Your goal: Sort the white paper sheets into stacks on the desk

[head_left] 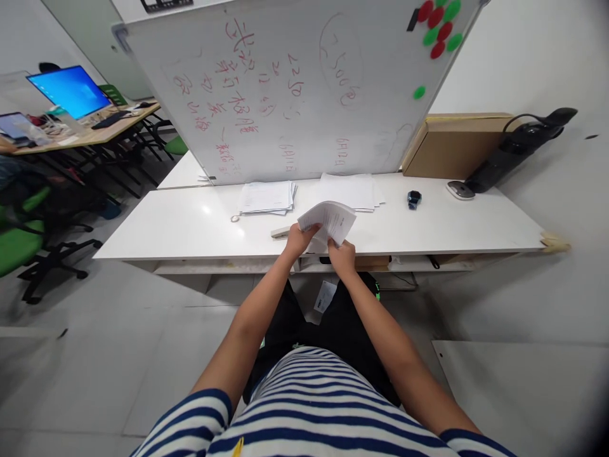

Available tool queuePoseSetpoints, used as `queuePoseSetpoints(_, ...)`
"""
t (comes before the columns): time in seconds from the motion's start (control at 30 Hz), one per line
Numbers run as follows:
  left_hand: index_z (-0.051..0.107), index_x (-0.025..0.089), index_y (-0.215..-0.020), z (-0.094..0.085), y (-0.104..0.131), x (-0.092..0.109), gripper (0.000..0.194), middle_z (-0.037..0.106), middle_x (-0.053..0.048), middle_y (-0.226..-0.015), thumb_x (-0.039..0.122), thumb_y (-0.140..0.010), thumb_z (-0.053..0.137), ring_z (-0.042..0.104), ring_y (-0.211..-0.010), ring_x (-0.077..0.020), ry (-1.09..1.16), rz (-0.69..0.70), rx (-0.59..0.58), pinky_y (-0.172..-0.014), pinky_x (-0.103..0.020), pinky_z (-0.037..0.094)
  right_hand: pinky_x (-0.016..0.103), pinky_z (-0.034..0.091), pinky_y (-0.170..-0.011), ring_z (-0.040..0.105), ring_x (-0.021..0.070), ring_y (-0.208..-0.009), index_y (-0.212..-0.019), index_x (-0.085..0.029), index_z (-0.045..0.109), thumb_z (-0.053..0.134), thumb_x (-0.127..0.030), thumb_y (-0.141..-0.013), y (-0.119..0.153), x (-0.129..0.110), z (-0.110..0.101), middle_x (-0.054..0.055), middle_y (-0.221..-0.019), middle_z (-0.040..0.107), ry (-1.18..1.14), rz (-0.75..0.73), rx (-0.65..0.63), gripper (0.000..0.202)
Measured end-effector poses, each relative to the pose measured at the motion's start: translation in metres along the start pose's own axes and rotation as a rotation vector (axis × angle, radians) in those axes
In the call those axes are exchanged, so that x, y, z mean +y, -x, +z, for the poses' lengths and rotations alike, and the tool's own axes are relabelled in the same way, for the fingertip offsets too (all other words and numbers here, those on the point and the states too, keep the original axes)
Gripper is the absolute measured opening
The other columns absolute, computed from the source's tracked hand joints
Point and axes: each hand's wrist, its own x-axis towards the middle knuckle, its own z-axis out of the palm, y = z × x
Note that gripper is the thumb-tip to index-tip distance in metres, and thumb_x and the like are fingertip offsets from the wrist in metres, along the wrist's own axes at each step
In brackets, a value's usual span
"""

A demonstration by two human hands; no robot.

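Printed sheets of paper are held up over the front edge of the white desk, bowed along their top. My left hand grips their left side, the thumb lying across the page. At their lower right corner, my right hand pinches the edge. Close to my left hand lies a pale stapler-like object, partly hidden behind the fingers. Beyond the held sheets are two paper piles, a left stack and a right stack.
A whiteboard with red writing stands along the back of the desk. To the right are a watch, a computer mouse, a black bottle and a cardboard box. A small ring-like item lies left of the papers.
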Motion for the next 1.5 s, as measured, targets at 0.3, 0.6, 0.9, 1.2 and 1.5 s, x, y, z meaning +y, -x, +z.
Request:
queuePoseSetpoints(0.3,0.068,0.019,-0.066,-0.070,0.001,0.040,0.022,0.066,-0.003,-0.068,0.040,-0.071,0.069,0.059,-0.070,-0.0219,-0.449,0.093,-0.167,-0.061,-0.027,0.040,0.039,0.046,-0.094,0.053,0.0234,-0.120,-0.144,-0.019,0.031,0.062,-0.049,-0.076,-0.008,-0.002,-0.062,0.015,-0.137,0.050,-0.395,-0.031,-0.219,0.081)
queuePoseSetpoints(0.6,0.067,0.024,-0.059,-0.044,0.047,0.036,0.013,0.058,0.000,-0.052,0.030,-0.058,0.078,0.057,-0.054,-0.0172,-0.634,0.330,-0.541,-0.056,-0.024,0.038,0.040,0.045,-0.094,0.061,0.0304,-0.108,-0.122,-0.029,0.063,0.063,-0.036,-0.079,0.034,-0.026,-0.101,0.003,-0.117,0.067,0.071,-0.278,-0.683,0.044)
queuePoseSetpoints(0.9,0.061,0.024,-0.117,-0.059,-0.019,0.018,0.036,0.063,-0.006,-0.119,0.041,-0.090,0.045,0.053,-0.114,-0.0255,-0.855,0.307,-0.322,-0.096,-0.037,0.039,0.039,0.055,-0.076,0.068,0.0303,-0.089,-0.097,-0.015,0.071,0.074,-0.041,-0.068,0.058,0.049,-0.114,0.012,-0.102,0.072,-0.298,0.409,-0.235,0.039)
queuePoseSetpoints(1.2,0.059,0.020,-0.114,-0.042,-0.034,-0.036,0.041,0.060,-0.008,-0.125,0.031,-0.096,0.023,0.040,-0.129,-0.0256,-1.011,0.041,-0.003,-0.100,-0.043,0.039,0.041,0.052,-0.093,0.064,0.0267,-0.107,-0.107,-0.020,0.065,0.075,-0.029,-0.068,0.061,0.062,-0.097,0.008,-0.118,0.067,-0.720,0.524,-0.139,0.041)
queuePoseSetpoints(1.5,0.058,0.022,-0.116,-0.055,-0.038,-0.039,0.041,0.061,-0.005,-0.123,0.032,-0.096,0.023,0.042,-0.127,-0.0220,-1.044,0.180,-0.185,-0.102,-0.037,0.036,0.046,0.047,-0.093,0.063,0.0301,-0.105,-0.106,-0.017,0.067,0.061,-0.042,-0.078,0.073,0.085,-0.076,0.011,-0.110,0.069,-0.251,0.422,-0.010,0.039)
